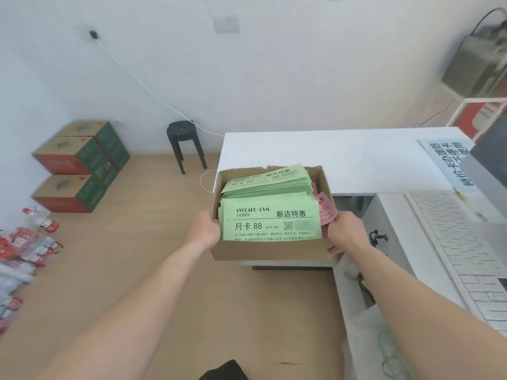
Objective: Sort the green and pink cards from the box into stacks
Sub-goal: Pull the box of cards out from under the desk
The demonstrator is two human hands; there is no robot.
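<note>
L hand and R hand clamp the cardboard box by its sides, fingers curled round the walls, at the white counter edge. Green cards fill it, pink cards (few visible) tucked right. Step: prob. setting box down; next needs flat placement, then pulling cards out.

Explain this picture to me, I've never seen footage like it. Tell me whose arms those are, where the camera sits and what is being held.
There is no machine here. One camera worn on a person's head looks forward and down along their two bare arms. The left hand and right hand grip opposite sides of an open brown cardboard box at the near edge of a white counter. Inside are stacks of green printed paper cards, with a few pink cards tucked along the right wall.
</note>
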